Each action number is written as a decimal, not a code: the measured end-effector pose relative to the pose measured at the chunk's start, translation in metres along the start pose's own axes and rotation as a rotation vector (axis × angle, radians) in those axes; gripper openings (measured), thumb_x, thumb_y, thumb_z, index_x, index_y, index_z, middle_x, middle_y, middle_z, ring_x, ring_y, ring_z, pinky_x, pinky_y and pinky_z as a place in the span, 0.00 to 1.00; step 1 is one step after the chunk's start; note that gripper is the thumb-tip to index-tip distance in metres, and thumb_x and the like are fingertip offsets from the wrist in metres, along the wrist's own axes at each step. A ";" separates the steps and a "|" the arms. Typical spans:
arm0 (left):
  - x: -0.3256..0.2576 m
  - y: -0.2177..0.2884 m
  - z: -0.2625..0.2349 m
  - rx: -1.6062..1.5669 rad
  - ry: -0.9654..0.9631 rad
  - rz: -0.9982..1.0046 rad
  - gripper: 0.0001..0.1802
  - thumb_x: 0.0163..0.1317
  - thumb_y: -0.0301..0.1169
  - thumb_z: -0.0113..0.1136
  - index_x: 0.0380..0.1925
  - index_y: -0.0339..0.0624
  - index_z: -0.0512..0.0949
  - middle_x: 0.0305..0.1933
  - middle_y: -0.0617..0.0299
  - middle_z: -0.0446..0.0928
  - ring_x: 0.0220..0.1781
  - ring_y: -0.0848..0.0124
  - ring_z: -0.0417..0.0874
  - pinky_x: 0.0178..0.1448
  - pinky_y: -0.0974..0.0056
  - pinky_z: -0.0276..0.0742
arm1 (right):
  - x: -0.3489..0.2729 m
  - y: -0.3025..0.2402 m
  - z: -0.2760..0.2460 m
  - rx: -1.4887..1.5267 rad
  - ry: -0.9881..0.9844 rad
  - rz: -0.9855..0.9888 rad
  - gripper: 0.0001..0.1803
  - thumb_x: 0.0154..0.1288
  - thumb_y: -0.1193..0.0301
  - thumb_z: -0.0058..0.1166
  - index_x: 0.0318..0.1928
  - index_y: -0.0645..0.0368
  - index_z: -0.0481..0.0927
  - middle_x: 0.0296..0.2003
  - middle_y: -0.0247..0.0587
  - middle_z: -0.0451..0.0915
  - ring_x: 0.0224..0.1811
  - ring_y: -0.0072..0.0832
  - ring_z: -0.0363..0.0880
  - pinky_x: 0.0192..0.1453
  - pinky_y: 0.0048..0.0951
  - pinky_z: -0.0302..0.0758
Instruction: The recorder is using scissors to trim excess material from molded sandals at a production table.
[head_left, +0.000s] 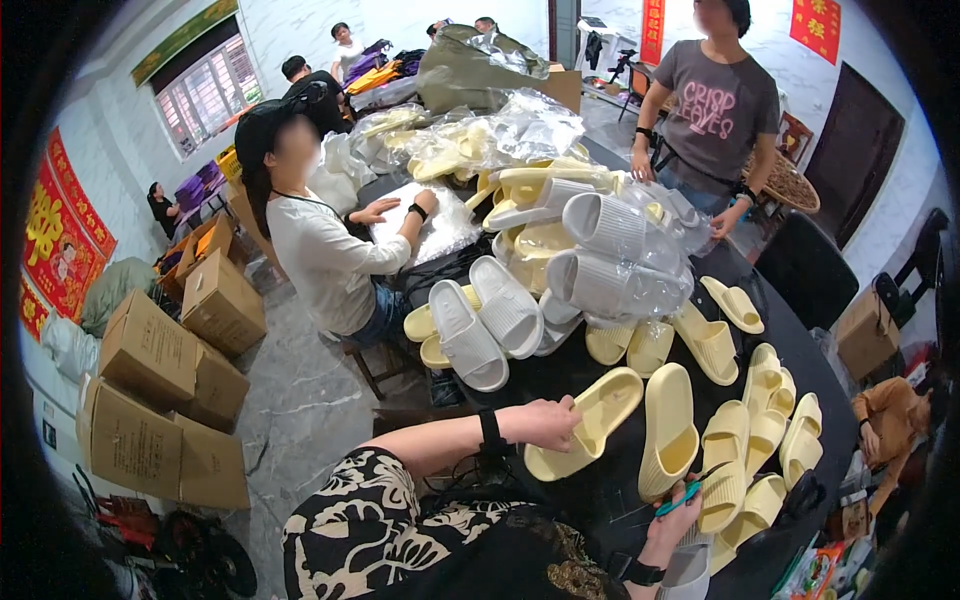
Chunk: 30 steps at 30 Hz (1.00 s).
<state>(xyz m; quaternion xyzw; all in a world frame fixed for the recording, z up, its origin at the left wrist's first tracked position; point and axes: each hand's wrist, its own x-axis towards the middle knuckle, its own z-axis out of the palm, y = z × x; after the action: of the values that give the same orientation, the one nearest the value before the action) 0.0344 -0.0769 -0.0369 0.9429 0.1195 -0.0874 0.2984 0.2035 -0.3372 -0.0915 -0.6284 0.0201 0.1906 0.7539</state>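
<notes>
My left hand (pixel 545 425) is closed, its fingertips pinched together over the near edge of a pale yellow slipper (pixel 612 408) lying on the black table. What the fingers pinch, if anything, is too small to make out. My right hand (pixel 672 522) is wrapped round the teal handles of a pair of scissors (pixel 680 498), whose dark blades point up and to the right. Just beyond the scissors lies another yellow slipper (pixel 668 430). More yellow slippers (pixel 725 450) are spread to the right, and part of a grey slipper (pixel 685 572) shows beside my right wrist.
Two grey slippers (pixel 467 335) and a heap of bagged slippers (pixel 600 250) cover the table's far part. A seated person (pixel 330 240) touches white plastic bags (pixel 440 225) at the left; another person (pixel 715 110) stands opposite. Cardboard boxes (pixel 150 350) stand on the left floor.
</notes>
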 end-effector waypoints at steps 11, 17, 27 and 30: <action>0.017 -0.037 0.042 0.221 0.040 0.221 0.33 0.46 0.29 0.60 0.55 0.41 0.63 0.62 0.44 0.59 0.57 0.49 0.69 0.55 0.50 0.69 | -0.010 0.000 -0.007 -0.071 -0.005 0.003 0.16 0.62 0.78 0.48 0.51 0.59 0.70 0.39 0.33 0.74 0.27 0.17 0.71 0.17 0.19 0.64; 0.008 -0.039 0.061 0.049 0.207 -0.072 0.30 0.51 0.29 0.57 0.56 0.41 0.62 0.50 0.44 0.67 0.49 0.46 0.74 0.51 0.50 0.73 | -0.020 -0.004 -0.018 -0.084 0.060 -0.029 0.18 0.60 0.78 0.50 0.52 0.60 0.68 0.37 0.34 0.74 0.27 0.17 0.70 0.19 0.17 0.65; -0.003 -0.093 0.083 -0.307 0.255 -0.291 0.18 0.50 0.35 0.59 0.34 0.27 0.74 0.34 0.36 0.77 0.40 0.45 0.80 0.42 0.52 0.78 | -0.005 -0.006 -0.032 -0.288 0.146 -0.115 0.20 0.58 0.78 0.54 0.52 0.60 0.69 0.32 0.29 0.70 0.22 0.15 0.66 0.19 0.17 0.62; 0.006 -0.097 0.084 -0.219 0.237 -0.442 0.20 0.55 0.35 0.59 0.41 0.30 0.73 0.30 0.46 0.79 0.28 0.64 0.83 0.27 0.62 0.79 | -0.002 -0.005 -0.037 -0.368 0.102 -0.158 0.28 0.57 0.77 0.58 0.58 0.67 0.65 0.36 0.37 0.74 0.29 0.19 0.70 0.28 0.18 0.67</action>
<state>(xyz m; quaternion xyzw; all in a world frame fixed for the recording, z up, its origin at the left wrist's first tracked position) 0.0058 -0.0477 -0.1583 0.8597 0.3650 -0.0260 0.3563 0.2110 -0.3741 -0.0943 -0.7640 -0.0261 0.0993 0.6370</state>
